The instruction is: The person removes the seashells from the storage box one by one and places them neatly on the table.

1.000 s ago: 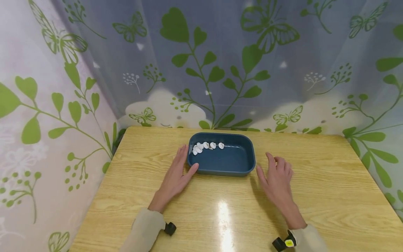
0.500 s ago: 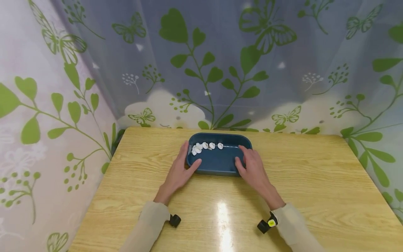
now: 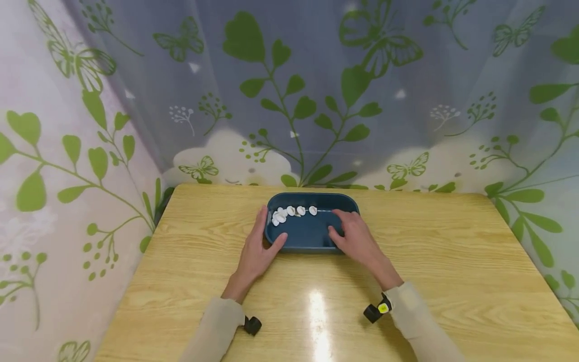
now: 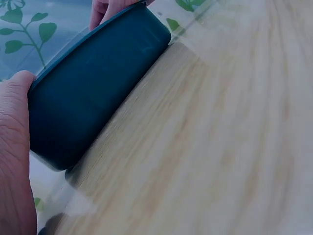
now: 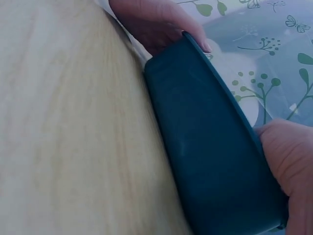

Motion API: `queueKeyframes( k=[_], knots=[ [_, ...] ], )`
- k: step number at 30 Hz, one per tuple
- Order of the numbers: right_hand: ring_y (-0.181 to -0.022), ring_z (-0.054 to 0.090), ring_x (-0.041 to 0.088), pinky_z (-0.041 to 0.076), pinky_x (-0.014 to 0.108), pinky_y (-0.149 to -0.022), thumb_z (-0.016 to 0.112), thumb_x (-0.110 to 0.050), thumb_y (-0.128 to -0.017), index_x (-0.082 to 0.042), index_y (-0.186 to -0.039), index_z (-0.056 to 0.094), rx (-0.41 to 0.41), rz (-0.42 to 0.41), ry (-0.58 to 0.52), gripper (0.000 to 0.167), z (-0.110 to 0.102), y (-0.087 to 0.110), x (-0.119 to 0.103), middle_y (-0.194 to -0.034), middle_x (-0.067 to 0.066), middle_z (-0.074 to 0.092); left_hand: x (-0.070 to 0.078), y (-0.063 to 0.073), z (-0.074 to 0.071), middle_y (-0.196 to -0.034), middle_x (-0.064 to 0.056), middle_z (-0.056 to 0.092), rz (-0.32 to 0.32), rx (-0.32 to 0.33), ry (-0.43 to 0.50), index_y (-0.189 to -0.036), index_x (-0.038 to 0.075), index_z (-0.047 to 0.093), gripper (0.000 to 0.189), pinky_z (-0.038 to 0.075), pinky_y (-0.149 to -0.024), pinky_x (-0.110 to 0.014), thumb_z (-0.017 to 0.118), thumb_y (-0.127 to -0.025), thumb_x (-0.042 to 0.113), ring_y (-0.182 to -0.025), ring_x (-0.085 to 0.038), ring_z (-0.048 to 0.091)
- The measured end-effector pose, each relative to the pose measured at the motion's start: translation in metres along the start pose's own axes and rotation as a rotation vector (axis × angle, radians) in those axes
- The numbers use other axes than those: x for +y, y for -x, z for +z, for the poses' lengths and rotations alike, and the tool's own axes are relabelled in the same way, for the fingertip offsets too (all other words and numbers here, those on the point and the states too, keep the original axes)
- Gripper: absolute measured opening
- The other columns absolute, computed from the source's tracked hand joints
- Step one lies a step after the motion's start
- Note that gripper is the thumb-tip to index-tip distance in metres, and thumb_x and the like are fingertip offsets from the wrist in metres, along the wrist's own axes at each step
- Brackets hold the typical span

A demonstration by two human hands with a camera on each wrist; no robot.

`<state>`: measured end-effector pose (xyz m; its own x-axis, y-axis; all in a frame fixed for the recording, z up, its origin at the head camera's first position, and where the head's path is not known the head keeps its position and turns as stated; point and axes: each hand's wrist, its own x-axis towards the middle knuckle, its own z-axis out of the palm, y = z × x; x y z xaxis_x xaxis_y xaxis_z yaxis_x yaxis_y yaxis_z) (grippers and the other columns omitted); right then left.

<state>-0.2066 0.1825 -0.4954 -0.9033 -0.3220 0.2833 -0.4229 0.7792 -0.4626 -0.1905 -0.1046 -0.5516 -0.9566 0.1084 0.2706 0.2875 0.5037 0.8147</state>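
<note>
A dark blue rectangular dish (image 3: 312, 250) stands near the table's far edge. Several small white shell-like pieces (image 3: 281, 215) lie along its left and back sides inside. At the left end, my left hand (image 3: 255, 251) holds the dish, fingers along the outer wall and thumb over the front rim. My right hand (image 3: 357, 236) reaches over the front right corner, index finger and thumb apart above the dish floor, right of the white pieces. In the right wrist view the right thumb (image 5: 288, 152) lies at the rim; the other right fingertips are hidden.
The wooden table (image 3: 203, 221) carries the dish. A patterned curtain (image 3: 289, 100) with green leaves and butterflies hangs right behind the table's far edge, and a similar sheet (image 3: 68, 201) runs along the left side.
My right hand has moved left from beside the dish to over its right part. The left hand has stayed at the left end. The white pieces keep their arrangement.
</note>
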Motion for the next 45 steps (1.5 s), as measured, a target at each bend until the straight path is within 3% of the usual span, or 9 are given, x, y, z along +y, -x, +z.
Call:
queueKeyframes(
  k=[5, 11, 14, 17, 21, 25, 31, 39, 45],
  knots=[
    [-0.065, 0.055, 0.020, 0.046, 0.058, -0.108, 0.070, -0.018, -0.099, 0.009, -0.137, 0.061, -0.090, -0.027, 0.045, 0.047, -0.005, -0.012, 0.001, -0.070, 0.003, 0.061, -0.004, 0.001, -0.002, -0.176, -0.002, 0.014, 0.005, -0.027, 0.035, -0.170, 0.027, 0.012, 0.096, 0.020, -0.128, -0.051, 0.066, -0.097, 0.059, -0.160, -0.018, 0.013],
    [-0.107, 0.069, 0.037, 0.053, 0.054, -0.100, 0.070, -0.018, -0.101, 0.005, -0.138, 0.063, -0.207, -0.073, 0.121, 0.044, -0.004, -0.036, -0.003, -0.119, 0.021, 0.073, -0.013, -0.001, -0.008, -0.176, -0.001, 0.014, 0.026, -0.069, 0.118, -0.170, 0.028, 0.014, 0.101, 0.020, -0.128, -0.051, 0.076, -0.094, 0.051, -0.160, -0.014, 0.010],
    [-0.110, 0.069, 0.035, 0.055, 0.051, -0.098, 0.071, -0.016, -0.101, 0.004, -0.139, 0.063, -0.262, -0.094, 0.145, 0.044, 0.002, -0.048, -0.003, -0.124, 0.019, 0.073, -0.016, -0.001, -0.011, -0.176, 0.000, 0.014, 0.033, -0.081, 0.125, -0.169, 0.028, 0.016, 0.102, 0.022, -0.127, -0.051, 0.078, -0.092, 0.049, -0.160, -0.015, 0.010],
    [-0.085, 0.069, 0.025, 0.057, 0.044, -0.086, 0.071, -0.015, -0.100, 0.000, -0.141, 0.063, -0.296, -0.102, 0.163, 0.044, 0.012, -0.057, -0.002, -0.098, 0.012, 0.076, -0.017, 0.000, -0.014, -0.175, -0.002, 0.016, 0.046, -0.083, 0.122, -0.169, 0.029, 0.016, 0.102, 0.025, -0.126, -0.053, 0.080, -0.092, 0.047, -0.161, -0.017, 0.011],
    [-0.057, 0.050, 0.014, 0.050, 0.035, -0.067, 0.068, -0.014, -0.102, -0.002, -0.141, 0.064, -0.313, -0.097, 0.177, 0.041, 0.023, -0.061, 0.001, -0.067, 0.001, 0.061, -0.018, 0.004, -0.013, -0.175, 0.000, 0.017, 0.051, -0.077, 0.125, -0.169, 0.027, 0.018, 0.102, 0.025, -0.126, -0.054, 0.081, -0.091, 0.046, -0.161, -0.019, 0.012],
    [-0.058, 0.054, 0.013, 0.052, 0.035, -0.068, 0.067, -0.014, -0.104, -0.002, -0.137, 0.067, -0.319, -0.089, 0.199, 0.036, 0.026, -0.061, 0.003, -0.079, 0.005, 0.070, -0.017, 0.009, -0.011, -0.175, -0.003, 0.017, 0.044, -0.078, 0.137, -0.169, 0.026, 0.019, 0.102, 0.024, -0.126, -0.055, 0.081, -0.091, 0.046, -0.160, -0.020, 0.013],
    [-0.088, 0.073, 0.022, 0.060, 0.042, -0.086, 0.063, -0.016, -0.106, -0.005, -0.129, 0.074, -0.290, -0.114, 0.203, 0.028, 0.028, -0.063, 0.006, -0.111, 0.012, 0.078, -0.011, 0.010, -0.008, -0.174, -0.007, 0.018, 0.036, -0.064, 0.169, -0.169, 0.025, 0.020, 0.102, 0.022, -0.127, -0.053, 0.081, -0.090, 0.046, -0.160, -0.018, 0.014],
    [-0.081, 0.070, 0.019, 0.058, 0.040, -0.079, 0.061, -0.019, -0.108, -0.008, -0.119, 0.080, -0.284, -0.091, 0.153, 0.025, 0.028, -0.066, 0.007, -0.099, 0.008, 0.078, -0.012, 0.006, -0.008, -0.175, -0.004, 0.018, 0.028, -0.075, 0.153, -0.169, 0.027, 0.019, 0.102, 0.022, -0.127, -0.054, 0.081, -0.090, 0.048, -0.160, -0.018, 0.014],
    [-0.066, 0.057, 0.011, 0.049, 0.031, -0.067, 0.062, -0.016, -0.107, -0.006, -0.110, 0.081, -0.357, -0.073, -0.011, 0.022, 0.022, -0.068, 0.006, -0.083, 0.005, 0.072, -0.011, 0.002, -0.010, -0.175, -0.003, 0.018, 0.033, -0.074, 0.154, -0.169, 0.028, 0.019, 0.102, 0.021, -0.127, -0.053, 0.080, -0.090, 0.050, -0.160, -0.017, 0.014]
  ],
)
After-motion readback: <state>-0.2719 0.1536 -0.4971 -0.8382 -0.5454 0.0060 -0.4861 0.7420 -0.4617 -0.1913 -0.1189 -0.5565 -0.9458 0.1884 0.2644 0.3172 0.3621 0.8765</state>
